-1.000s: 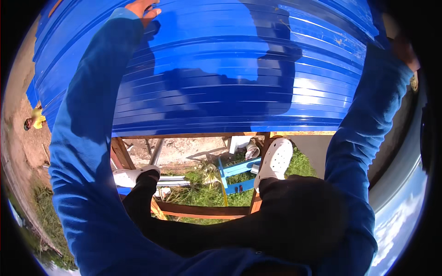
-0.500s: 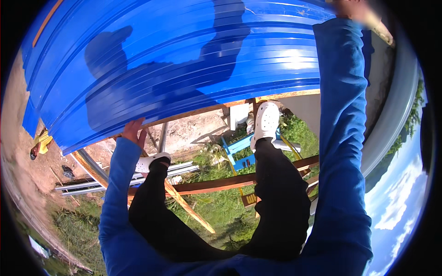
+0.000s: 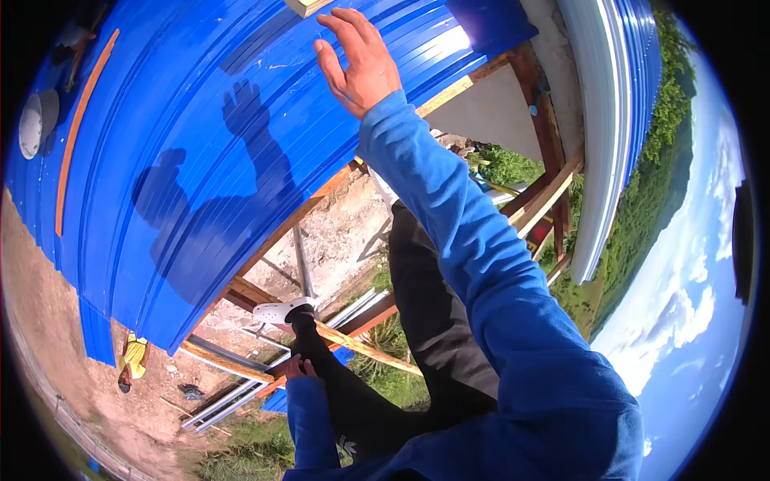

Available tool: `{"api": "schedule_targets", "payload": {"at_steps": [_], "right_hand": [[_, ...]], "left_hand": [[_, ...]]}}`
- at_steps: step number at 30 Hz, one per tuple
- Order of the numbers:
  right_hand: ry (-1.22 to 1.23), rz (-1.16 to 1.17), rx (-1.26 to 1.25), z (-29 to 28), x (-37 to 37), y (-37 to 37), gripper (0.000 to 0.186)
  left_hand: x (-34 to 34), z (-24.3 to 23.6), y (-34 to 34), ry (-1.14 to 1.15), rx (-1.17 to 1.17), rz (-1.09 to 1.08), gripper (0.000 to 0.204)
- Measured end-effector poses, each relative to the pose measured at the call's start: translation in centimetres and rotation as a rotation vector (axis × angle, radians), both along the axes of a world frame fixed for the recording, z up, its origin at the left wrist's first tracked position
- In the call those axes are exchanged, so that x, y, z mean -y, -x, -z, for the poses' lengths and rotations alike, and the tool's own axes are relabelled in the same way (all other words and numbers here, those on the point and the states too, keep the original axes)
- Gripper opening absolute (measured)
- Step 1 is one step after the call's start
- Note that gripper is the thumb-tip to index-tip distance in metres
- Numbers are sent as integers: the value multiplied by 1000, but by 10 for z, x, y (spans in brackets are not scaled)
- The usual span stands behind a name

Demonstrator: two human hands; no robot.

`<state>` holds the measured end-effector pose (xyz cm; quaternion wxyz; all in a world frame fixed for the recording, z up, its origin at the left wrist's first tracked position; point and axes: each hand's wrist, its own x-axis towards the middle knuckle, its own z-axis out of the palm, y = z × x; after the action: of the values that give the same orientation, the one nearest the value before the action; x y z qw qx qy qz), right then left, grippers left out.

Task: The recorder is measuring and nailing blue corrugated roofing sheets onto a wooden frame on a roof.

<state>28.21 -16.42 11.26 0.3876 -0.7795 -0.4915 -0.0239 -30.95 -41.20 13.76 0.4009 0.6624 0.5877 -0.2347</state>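
Note:
My right hand [image 3: 361, 66] is raised over the ribbed blue roofing sheet [image 3: 120, 240], fingers spread and nothing in them. Just above its fingertips, the end of a pale piece of timber [image 3: 309, 6] cuts into the top edge. Low by my left shin, my left hand [image 3: 299, 368] is closed at a brown wooden beam [image 3: 365, 318]; part of its grip is hidden. Shadows of my head and raised arm fall across the sheet. My left foot, in a white clog [image 3: 282, 311], rests near the sheet's lower edge on the wooden framing.
Open framing shows dirt and grass far below. A slanting wooden strip [image 3: 369, 348] crosses under my legs. An orange strip [image 3: 84, 132] and a round bucket [image 3: 50, 112] lie on the sheet. A person in yellow [image 3: 136, 357] stands below. Curved white-and-blue sheeting [image 3: 597, 144] rises at right.
My left hand has left the sheet's edge and moved down beside my shin. The right hand has let go of the timber at upper right and come left, open. The view has turned.

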Motion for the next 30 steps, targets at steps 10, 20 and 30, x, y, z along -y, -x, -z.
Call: {"api": "schedule_targets", "payload": {"at_steps": [10,20,30], "right_hand": [[790,819,-240,40,418,-79,42],[811,1270,-409,153,489,-288,89],[788,1307,-755,192,483,-411,83]], "left_hand": [[17,34,24,84,-17,133,29],[-287,22,-331,-736,463,342,85],[-410,50,-602,-882,560,768,76]]}}
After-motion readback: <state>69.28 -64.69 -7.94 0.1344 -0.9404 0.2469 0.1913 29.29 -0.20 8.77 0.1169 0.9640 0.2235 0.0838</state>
